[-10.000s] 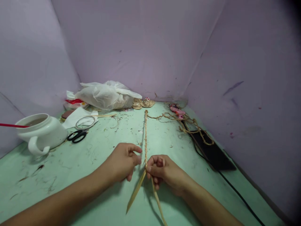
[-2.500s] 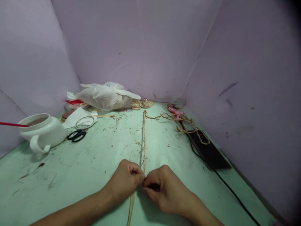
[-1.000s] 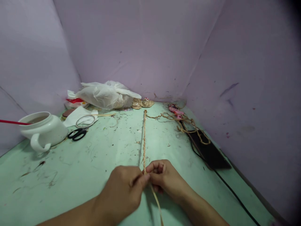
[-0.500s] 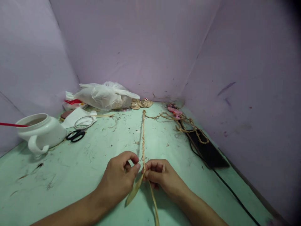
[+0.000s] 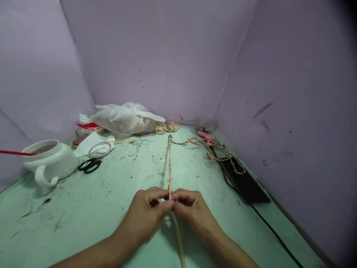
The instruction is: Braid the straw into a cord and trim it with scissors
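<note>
A thin braided straw cord (image 5: 169, 163) runs straight away from me across the green table (image 5: 83, 201) to the far edge. My left hand (image 5: 147, 216) and my right hand (image 5: 189, 212) meet at its near end, fingertips pinched together on the braid. A loose flat straw strip (image 5: 178, 238) trails from the pinch toward me between my wrists. Both hands are closed on the strands.
At the left stand a white pot (image 5: 50, 163) with a red stick, black scissors (image 5: 89, 165), a wire ring on white paper and a plastic bag (image 5: 122, 119). A tangled cord (image 5: 220, 150), a pink item, a black slab (image 5: 245, 180) and a cable lie at the right. Purple walls enclose the table.
My left hand has closed in on the right at the braid's end. The left strip that splayed out half a second ago is now gathered under my hands.
</note>
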`<state>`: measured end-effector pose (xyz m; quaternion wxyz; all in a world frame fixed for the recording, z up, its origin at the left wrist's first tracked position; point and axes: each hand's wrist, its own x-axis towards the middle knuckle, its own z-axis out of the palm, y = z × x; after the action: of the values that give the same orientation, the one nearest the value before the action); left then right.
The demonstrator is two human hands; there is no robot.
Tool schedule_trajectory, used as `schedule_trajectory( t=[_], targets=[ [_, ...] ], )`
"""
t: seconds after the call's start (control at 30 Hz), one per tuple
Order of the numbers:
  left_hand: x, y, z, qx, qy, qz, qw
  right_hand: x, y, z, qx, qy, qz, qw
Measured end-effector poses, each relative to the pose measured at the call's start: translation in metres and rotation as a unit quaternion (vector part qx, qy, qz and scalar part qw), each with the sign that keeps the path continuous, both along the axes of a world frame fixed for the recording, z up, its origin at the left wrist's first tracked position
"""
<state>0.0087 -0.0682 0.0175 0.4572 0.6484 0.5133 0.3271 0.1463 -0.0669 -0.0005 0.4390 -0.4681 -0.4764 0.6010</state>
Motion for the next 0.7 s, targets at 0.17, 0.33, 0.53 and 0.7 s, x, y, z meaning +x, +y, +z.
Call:
schedule_trajectory(
  t=[0.17,0.33,0.53,0.7],
  targets=[
    [-0.004,0.005,-0.007,0.005,-0.08,0.008,0.997,-0.002,-0.002,-0.002,0.054,-0.071,0.053,0.995],
    [-0.009,0.004,0.0,0.032,-0.064,0.055,0.996,0.013,0.001,0.027,0.188,-0.304,0.074,0.931],
    [-0.025,0.019,0.03,0.009,0.038,-0.012,0.999,0.005,0.031,0.056,0.49,-0.324,0.201,0.784],
    [-0.047,0.05,0.065,-0.08,0.069,0.007,0.994,-0.014,0.06,0.061,0.496,-0.299,0.223,0.784]
  ],
)
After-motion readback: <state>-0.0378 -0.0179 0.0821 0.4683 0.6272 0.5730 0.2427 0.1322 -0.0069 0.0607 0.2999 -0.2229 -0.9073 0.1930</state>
